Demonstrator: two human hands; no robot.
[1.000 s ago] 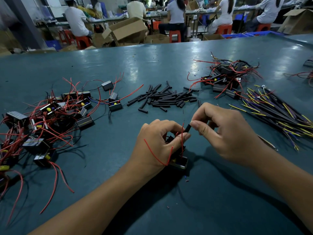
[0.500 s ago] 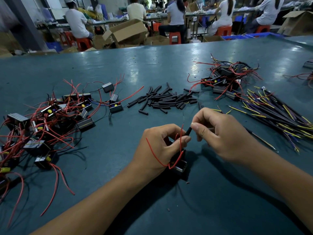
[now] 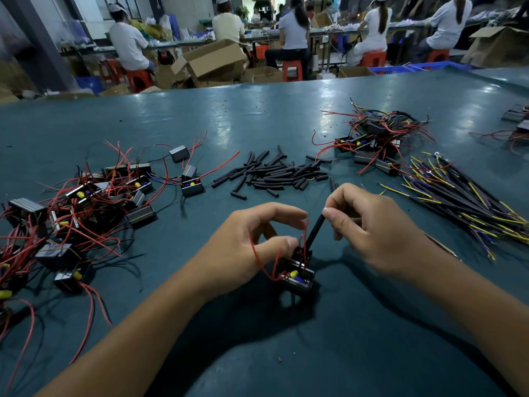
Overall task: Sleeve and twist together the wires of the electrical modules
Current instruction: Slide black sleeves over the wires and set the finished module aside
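Head view: the right hand (image 3: 380, 233) pinches the top of a black sleeve (image 3: 315, 231) between thumb and forefinger, the tube slanting down to the electrical module (image 3: 296, 277), which sits on the table at 6 o'clock of the frame centre. The left hand (image 3: 252, 247) curls round the module's left side, thumb tip against the base of the wires; a red wire (image 3: 257, 257) loops over its knuckles.

Risks, as judged: the sleeve may slip off the lead or stop short of the module if the pinch loosens, since only its upper end is held. The loose red loop may snag a finger and tip the module. Whether the lead inside the tube is fully threaded cannot be told.

Surface: a teal, glossy table (image 3: 257, 118). Spare black sleeves (image 3: 272, 173) lie at 12 o'clock of the hands; unfinished modules with red wires (image 3: 80, 213) at 9 to 10 o'clock; a second module pile (image 3: 375, 141) at 1 o'clock; a bundle of yellow-and-dark wires (image 3: 463, 202) at 2 to 3 o'clock.

Room: beyond the far edge, seated workers (image 3: 292, 32) on red stools and open cardboard boxes (image 3: 211, 58).
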